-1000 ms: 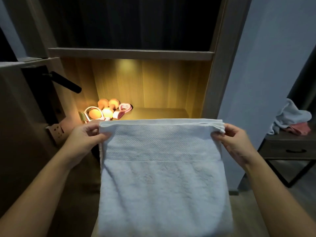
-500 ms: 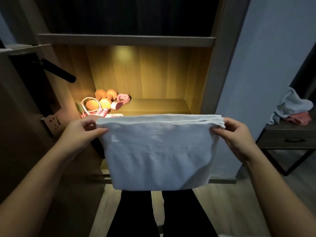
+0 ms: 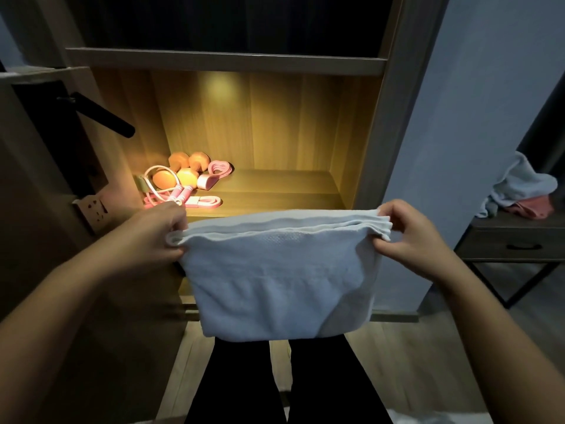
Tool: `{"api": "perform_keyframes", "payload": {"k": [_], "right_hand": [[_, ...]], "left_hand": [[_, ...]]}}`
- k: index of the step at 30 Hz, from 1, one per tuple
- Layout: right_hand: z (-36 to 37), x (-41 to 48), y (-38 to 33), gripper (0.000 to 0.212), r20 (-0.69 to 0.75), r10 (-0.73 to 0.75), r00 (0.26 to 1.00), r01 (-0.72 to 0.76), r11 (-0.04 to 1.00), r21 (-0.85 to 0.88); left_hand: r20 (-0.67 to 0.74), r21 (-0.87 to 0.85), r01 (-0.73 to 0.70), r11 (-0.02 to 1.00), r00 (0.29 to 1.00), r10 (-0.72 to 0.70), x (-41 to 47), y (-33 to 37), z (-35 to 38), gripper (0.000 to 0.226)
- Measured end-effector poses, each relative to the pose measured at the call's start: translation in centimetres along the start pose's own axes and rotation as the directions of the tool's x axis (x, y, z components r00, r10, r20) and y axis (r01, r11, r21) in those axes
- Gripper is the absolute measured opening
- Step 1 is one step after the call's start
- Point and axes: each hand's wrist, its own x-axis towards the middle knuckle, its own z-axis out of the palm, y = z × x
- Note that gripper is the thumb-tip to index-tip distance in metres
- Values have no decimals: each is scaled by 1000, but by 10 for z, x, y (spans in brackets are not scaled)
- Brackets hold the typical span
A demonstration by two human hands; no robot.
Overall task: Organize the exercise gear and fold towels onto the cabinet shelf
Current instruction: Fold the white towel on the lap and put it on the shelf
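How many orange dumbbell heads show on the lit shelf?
4. Two at the back, the back-left head and back-right head; two in front, the front-left head behind the pink rope and the front-right head. More may be hidden.

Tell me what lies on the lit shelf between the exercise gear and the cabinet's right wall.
Nothing: the head view shows bare lit wooden shelf from the pink and orange exercise gear to the cabinet's right wall.

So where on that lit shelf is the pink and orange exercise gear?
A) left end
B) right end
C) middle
A: the exercise gear is bunched at the left end of the lit shelf, just beyond the left hand gripping the towel.
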Motion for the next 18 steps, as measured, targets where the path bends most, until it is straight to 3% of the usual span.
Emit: {"api": "perform_keyframes", "payload": {"k": [3,6,9,11,13,15,18], "right_hand": [[-6,14,-14,35,143,-27,989,63,964,-257],[-14,34,-23,40,354,66,933,95,903,-420],[-30,50,-28,20,425,137,895,87,881,-466],[-43,55,-29,12,432,165,886,27,914,-404],[-52,54,-24,13,404,179,897,-65,958,-279],[-56,47,-16,13,361,201,911,-191,980,-61],[-46,30,-12,15,256,209,944,-293,889,353]], "left_hand": [[126,78,64,995,989,-74,15,6,-2,44],[341,214,116,970,922,-186,35,14,-6,54],[424,294,50,954,888,-177,53,20,-22,26],[429,265,25,964,892,-141,59,21,-40,17],[389,125,69,990,914,-113,56,17,-56,17],[322,-167,192,967,938,-131,46,11,-62,31],[227,-654,304,693,952,-203,25,7,-48,46]]}}
